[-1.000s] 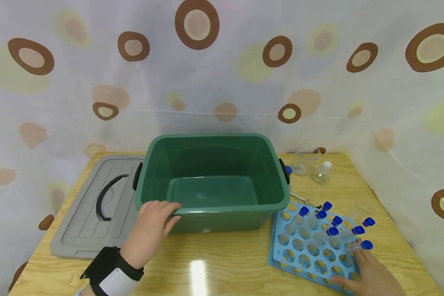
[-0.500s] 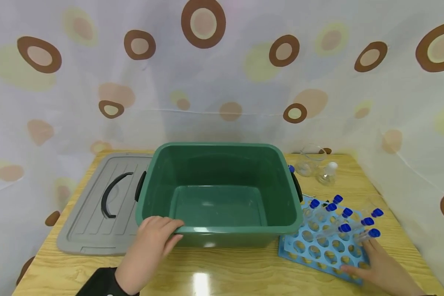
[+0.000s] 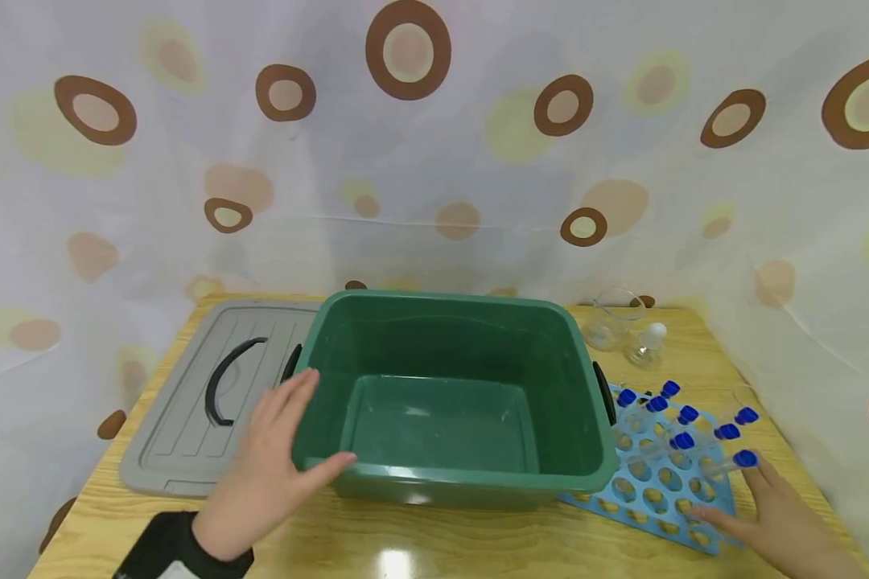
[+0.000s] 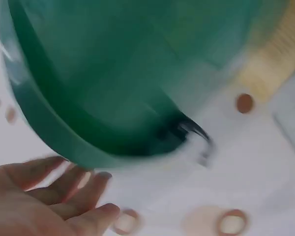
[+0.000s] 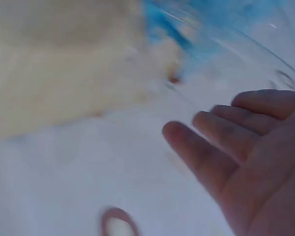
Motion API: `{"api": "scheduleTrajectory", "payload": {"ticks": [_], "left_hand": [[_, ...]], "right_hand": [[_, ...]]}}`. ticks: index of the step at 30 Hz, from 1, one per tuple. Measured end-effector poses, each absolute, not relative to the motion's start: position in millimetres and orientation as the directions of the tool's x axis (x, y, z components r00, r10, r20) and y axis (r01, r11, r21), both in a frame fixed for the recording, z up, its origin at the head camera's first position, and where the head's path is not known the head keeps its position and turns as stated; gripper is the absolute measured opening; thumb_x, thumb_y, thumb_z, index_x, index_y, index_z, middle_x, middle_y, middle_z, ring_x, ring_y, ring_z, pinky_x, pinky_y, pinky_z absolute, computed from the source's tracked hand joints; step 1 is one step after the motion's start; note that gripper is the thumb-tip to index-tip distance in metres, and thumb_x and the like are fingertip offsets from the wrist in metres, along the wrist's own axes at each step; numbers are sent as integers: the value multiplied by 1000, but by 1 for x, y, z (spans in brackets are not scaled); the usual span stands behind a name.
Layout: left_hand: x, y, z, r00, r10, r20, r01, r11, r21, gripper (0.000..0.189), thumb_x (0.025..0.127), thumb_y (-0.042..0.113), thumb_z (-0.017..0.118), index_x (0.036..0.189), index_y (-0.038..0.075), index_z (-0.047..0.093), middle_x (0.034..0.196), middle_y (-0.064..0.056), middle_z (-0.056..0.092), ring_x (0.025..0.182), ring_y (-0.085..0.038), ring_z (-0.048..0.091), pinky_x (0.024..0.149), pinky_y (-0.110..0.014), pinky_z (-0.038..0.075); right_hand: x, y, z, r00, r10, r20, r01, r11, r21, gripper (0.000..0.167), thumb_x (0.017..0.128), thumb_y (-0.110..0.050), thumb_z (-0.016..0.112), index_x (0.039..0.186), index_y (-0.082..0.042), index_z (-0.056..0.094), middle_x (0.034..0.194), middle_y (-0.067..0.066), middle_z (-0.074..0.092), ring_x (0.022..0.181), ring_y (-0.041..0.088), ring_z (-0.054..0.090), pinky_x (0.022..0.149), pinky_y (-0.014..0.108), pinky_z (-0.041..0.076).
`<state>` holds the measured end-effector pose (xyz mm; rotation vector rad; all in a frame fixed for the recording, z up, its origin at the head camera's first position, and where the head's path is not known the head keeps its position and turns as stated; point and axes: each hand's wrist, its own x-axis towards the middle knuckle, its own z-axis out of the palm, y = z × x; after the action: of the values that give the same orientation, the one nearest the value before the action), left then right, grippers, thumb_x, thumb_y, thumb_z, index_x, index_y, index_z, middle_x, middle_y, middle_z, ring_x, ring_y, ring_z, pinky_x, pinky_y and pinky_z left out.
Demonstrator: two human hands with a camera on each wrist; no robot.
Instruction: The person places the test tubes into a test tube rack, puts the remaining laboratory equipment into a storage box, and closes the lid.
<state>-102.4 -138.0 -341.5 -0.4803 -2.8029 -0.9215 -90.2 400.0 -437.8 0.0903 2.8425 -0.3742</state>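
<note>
A green plastic bin [image 3: 478, 487] with black side handles stands in the middle of the head view, with nothing seen inside. My left hand [image 3: 268, 466] is at its front left corner, fingers and thumb spread, not gripping the rim. In the left wrist view, the fingertips lie close to the bin's rim [image 4: 39, 123]; contact is unclear. A light-blue test tube rack [image 3: 640, 490] holds several clear tubes with blue caps [image 3: 745, 458]. At its right edge my right hand [image 3: 782, 515] has its fingers spread. In the right wrist view they are extended, with nothing in them.
A grey lid [image 3: 181, 434] with a black handle lies flat left of the bin. Behind the rack stand a glass beaker [image 3: 604, 331] and a small clear bottle [image 3: 646, 346] with a white top. A patterned sheet [image 3: 420, 177] hangs behind the wooden table [image 3: 319, 539].
The bin has slid nearer to me and overlaps more of the rack in view. My left hand has let go of its front rim and spread out. My right hand has shifted slightly right.
</note>
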Motion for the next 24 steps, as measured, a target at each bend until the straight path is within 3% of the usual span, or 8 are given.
{"api": "scheduleTrajectory", "payload": {"ticks": [4, 7, 10, 12, 15, 18, 21, 24], "left_hand": [[-132, -156, -335, -982, 187, 17, 158, 778, 608, 99, 87, 51, 58, 149, -2, 2, 155, -26, 4, 140, -46, 11, 105, -65, 20], [-143, -160, -342, -978, 193, -80, 104, 782, 615, 103, 88, 57, 52, 148, -4, -6, 154, -28, -2, 140, -47, 7, 107, -63, 19], [-143, -160, -348, -973, 203, -110, 94, 781, 617, 104, 89, 58, 51, 147, -6, -7, 154, -29, -1, 140, -47, 8, 108, -62, 20], [-142, -160, -348, -974, 198, -110, 89, 783, 616, 103, 89, 57, 51, 147, -6, -7, 154, -29, 0, 140, -47, 9, 108, -62, 21], [-141, -157, -348, -976, 194, -96, 97, 788, 608, 100, 90, 55, 51, 147, -7, -4, 154, -29, 3, 140, -46, 11, 108, -61, 22], [-139, -153, -348, -976, 196, -95, 101, 793, 600, 98, 91, 55, 49, 147, -8, -2, 153, -29, 5, 140, -45, 13, 108, -60, 22], [-136, -150, -346, -976, 195, -97, 98, 793, 601, 94, 93, 55, 45, 147, -7, -1, 153, -29, 7, 140, -45, 14, 108, -60, 23], [-135, -153, -345, -981, 187, -58, 101, 738, 668, 81, 97, 44, 43, 147, -7, 6, 151, -30, 16, 137, -45, 23, 106, -59, 28]], "right_hand": [[-83, 368, -393, -993, 97, -70, 112, 959, -260, 92, 88, -53, 55, 135, 21, 27, 129, 47, 32, 110, 63, 33, 82, 69, 34], [-77, 334, -365, -986, 134, 97, 103, 958, -267, 85, 86, -50, 61, 134, 15, 35, 125, 42, 42, 106, 59, 40, 80, 66, 36], [-76, 304, -354, -984, 32, 176, -23, 952, -306, 92, 81, -46, 69, 142, 9, 28, 131, 37, 42, 112, 55, 41, 84, 65, 35], [-79, 285, -355, -975, -102, 195, -161, 934, -320, 98, 77, -46, 73, 146, 4, 24, 138, 33, 39, 122, 51, 38, 96, 62, 31], [-84, 264, -362, -952, -265, 156, -299, 914, -275, 100, 75, -52, 71, 148, -2, 23, 148, 24, 32, 138, 39, 26, 115, 50, 9], [-86, 255, -371, -947, -305, 100, -319, 925, -206, 97, 76, -59, 64, 146, 0, 30, 150, 22, 30, 143, 33, 19, 116, 36, -13], [-86, 257, -376, -949, -305, 77, -315, 927, -205, 94, 77, -58, 63, 144, 0, 33, 150, 22, 29, 145, 29, 12, 115, 34, -16], [-88, 262, -380, -940, -325, 109, -341, 917, -208, 93, 77, -55, 66, 143, 1, 34, 149, 23, 32, 145, 12, -5, 114, 28, -16]]}}
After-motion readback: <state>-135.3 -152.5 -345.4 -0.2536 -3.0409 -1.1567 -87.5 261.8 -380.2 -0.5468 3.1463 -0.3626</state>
